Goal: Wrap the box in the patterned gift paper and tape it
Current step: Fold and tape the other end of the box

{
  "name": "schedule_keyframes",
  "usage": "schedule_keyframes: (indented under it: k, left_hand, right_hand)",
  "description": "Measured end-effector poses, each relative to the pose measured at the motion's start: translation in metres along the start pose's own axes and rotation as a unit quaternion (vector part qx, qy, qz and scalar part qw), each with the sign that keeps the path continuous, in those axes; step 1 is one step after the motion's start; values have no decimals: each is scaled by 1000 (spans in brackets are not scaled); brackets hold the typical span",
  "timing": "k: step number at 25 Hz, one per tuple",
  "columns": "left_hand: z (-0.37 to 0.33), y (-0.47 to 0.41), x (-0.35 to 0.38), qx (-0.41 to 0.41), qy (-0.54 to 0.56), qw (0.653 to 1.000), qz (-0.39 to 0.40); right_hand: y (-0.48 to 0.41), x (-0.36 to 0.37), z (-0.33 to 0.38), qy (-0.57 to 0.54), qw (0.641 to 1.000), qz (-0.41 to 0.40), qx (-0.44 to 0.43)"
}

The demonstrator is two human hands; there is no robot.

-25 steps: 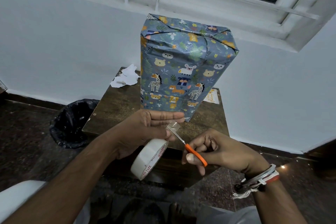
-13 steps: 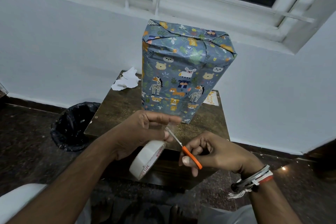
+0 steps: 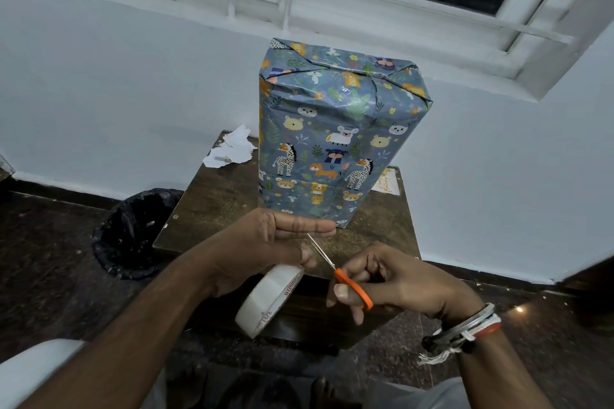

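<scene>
2 hazards: nearside of the upright wrapped box (image 3: pixel 332 143), left hand (image 3: pixel 265 249) pinches a strip off the tape roll (image 3: pixel 269 300), right hand (image 3: pixel 398 282) grips scissors (image 3: pixel 352 287); blades could nick skin, cut tape could curl.

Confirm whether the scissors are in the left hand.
No: the right hand grips the orange-handled scissors, while the left hand holds the tape roll.

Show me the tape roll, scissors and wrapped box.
tape roll (image 3: pixel 262 299), head view, on its white outer band.
scissors (image 3: pixel 353 287), head view, on the orange handle.
wrapped box (image 3: pixel 332 143), head view, on its front face.
</scene>
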State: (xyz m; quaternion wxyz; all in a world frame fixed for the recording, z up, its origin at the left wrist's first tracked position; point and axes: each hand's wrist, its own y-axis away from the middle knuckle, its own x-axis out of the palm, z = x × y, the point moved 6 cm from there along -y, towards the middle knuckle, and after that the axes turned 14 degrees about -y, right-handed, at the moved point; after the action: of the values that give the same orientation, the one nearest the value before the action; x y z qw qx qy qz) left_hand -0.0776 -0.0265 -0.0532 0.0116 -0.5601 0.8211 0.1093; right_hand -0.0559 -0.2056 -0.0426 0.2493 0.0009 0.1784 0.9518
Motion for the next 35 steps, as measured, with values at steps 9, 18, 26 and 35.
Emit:
schedule_keyframes:
  k: [9, 18, 26, 35]
  left_hand:
    - [0, -1, -15, 32, 49, 998, -38]
    - [-2, -1, -14, 72, 80, 993, -40]
    - [-8, 13, -10, 92, 100, 990, -42]
    - [-38, 45, 5, 147, 136, 979, -37]
  right_hand:
    - [7, -17, -15, 78, 993, -91, 11]
    - [-10, -71, -36, 415, 811, -341, 233]
    - [-11, -21, 3, 98, 878, -468, -41]
    - [-1, 38, 63, -285, 850, -392, -206]
